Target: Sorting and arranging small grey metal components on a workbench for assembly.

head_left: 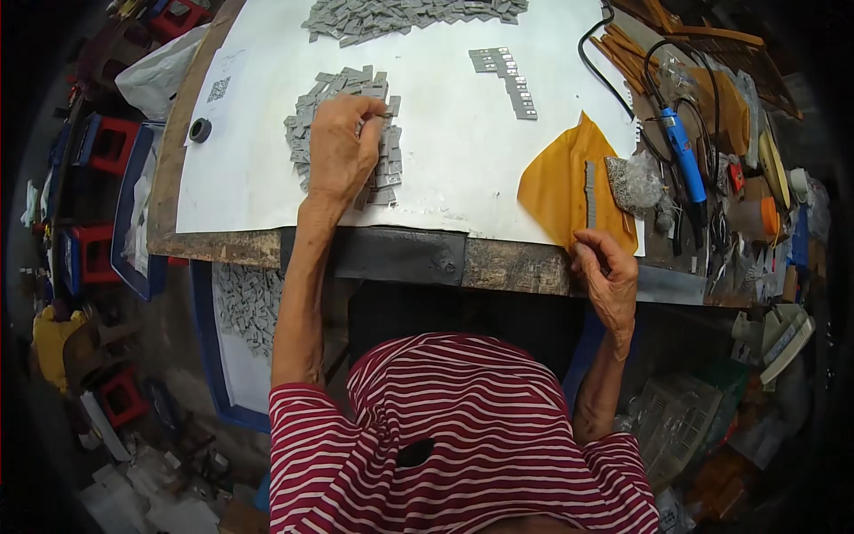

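My left hand (345,147) is over a loose pile of small grey rectangular pieces (307,116). Its thumb and index finger are bent together at the pile's right side, and whatever lies between the tips is too small to make out. At the table's front edge, my right hand (608,274) has its fingers curled in, with the fingertips by the lower edge of an orange-yellow sheet (550,178). On that sheet a narrow grey row of pieces (590,196) stands upright, just above the fingertips. What the right fingers hold, if anything, is hidden.
A larger grey pile (409,16) lies at the far edge, and stepped rows of grey pieces (509,78) right of centre. To the right are a clear bag of tiny parts (633,182), a blue corded tool (682,156) and cables. A black ring (200,131) sits left; a blue-rimmed tray (222,356) is below.
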`<state>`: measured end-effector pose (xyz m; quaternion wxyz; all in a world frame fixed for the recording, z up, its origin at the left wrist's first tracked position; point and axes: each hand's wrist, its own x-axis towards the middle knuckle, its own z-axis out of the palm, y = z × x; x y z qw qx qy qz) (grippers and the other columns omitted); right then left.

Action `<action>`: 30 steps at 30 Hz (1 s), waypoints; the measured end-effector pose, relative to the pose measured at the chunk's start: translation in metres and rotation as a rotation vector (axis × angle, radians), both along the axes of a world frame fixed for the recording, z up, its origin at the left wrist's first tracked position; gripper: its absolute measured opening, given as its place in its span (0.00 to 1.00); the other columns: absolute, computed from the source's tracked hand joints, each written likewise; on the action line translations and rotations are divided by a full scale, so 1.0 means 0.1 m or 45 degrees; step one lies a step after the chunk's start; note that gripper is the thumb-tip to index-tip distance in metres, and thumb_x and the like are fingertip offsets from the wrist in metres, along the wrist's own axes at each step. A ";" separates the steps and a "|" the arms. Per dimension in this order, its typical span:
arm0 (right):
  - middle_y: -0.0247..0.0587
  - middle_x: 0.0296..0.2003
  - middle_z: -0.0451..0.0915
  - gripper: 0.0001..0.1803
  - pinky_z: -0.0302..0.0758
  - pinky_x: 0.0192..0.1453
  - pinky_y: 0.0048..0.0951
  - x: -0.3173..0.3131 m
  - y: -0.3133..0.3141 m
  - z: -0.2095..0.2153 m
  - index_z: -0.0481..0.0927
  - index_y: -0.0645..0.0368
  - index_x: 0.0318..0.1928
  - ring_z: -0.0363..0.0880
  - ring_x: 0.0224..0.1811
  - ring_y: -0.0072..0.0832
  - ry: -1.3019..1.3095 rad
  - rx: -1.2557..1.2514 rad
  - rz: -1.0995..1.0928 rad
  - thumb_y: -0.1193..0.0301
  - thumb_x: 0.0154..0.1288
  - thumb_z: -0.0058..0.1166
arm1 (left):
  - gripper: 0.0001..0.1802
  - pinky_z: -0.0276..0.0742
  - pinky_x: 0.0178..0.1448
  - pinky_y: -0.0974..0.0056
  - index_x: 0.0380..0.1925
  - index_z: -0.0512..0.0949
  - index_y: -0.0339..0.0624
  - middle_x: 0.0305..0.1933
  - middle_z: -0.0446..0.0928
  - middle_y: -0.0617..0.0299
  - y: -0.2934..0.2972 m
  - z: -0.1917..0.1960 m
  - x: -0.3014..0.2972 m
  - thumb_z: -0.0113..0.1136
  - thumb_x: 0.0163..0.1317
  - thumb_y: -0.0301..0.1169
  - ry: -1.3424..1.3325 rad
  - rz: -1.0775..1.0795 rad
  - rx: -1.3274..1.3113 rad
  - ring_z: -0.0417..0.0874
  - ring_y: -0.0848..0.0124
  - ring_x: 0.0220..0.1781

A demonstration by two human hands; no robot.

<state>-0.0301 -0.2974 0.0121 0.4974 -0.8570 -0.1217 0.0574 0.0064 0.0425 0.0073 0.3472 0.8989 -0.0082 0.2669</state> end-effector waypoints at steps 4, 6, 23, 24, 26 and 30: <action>0.36 0.25 0.75 0.06 0.70 0.27 0.19 0.01 0.10 0.09 0.75 0.69 0.38 0.73 0.23 0.19 -0.014 -0.007 -0.002 0.80 0.59 0.49 | 0.09 0.63 0.49 0.57 0.32 0.78 0.40 0.36 0.72 0.57 -0.08 -0.08 -0.05 0.59 0.48 0.28 0.071 -0.015 0.341 0.69 0.59 0.43; 0.36 0.25 0.74 0.06 0.70 0.28 0.19 0.00 0.11 0.12 0.75 0.69 0.38 0.73 0.23 0.19 0.001 0.003 -0.002 0.80 0.60 0.49 | 0.12 0.60 0.51 0.56 0.34 0.77 0.39 0.41 0.69 0.57 -0.16 -0.09 -0.06 0.61 0.48 0.30 0.224 0.009 0.481 0.65 0.60 0.47; 0.37 0.21 0.74 0.07 0.68 0.26 0.22 0.75 -0.06 0.05 0.76 0.66 0.35 0.73 0.22 0.20 -0.122 -0.082 -0.186 0.77 0.58 0.48 | 0.11 0.62 0.50 0.60 0.30 0.75 0.42 0.35 0.74 0.60 -0.12 -0.16 -0.08 0.62 0.43 0.23 0.068 -0.023 0.242 0.72 0.62 0.42; 0.37 0.24 0.76 0.07 0.69 0.29 0.22 0.80 -0.06 0.00 0.76 0.66 0.35 0.74 0.25 0.20 -0.225 -0.201 -0.150 0.76 0.58 0.48 | 0.11 0.62 0.50 0.60 0.30 0.75 0.42 0.35 0.74 0.60 -0.12 -0.16 -0.08 0.62 0.43 0.23 0.066 -0.023 0.238 0.72 0.62 0.42; 0.38 0.26 0.77 0.07 0.70 0.31 0.22 0.88 -0.03 -0.04 0.77 0.66 0.36 0.75 0.27 0.21 -0.326 -0.319 -0.104 0.76 0.59 0.48 | 0.07 0.66 0.45 0.61 0.27 0.74 0.38 0.30 0.74 0.60 -0.10 -0.18 -0.09 0.60 0.45 0.22 -0.043 -0.050 0.183 0.71 0.62 0.37; 0.46 0.29 0.75 0.05 0.71 0.34 0.33 0.98 0.04 -0.06 0.75 0.64 0.33 0.76 0.30 0.39 -0.606 -0.535 -0.041 0.78 0.56 0.49 | 0.06 0.66 0.44 0.62 0.27 0.74 0.38 0.29 0.74 0.60 -0.16 -0.04 -0.17 0.60 0.47 0.22 -0.067 -0.048 0.097 0.71 0.63 0.37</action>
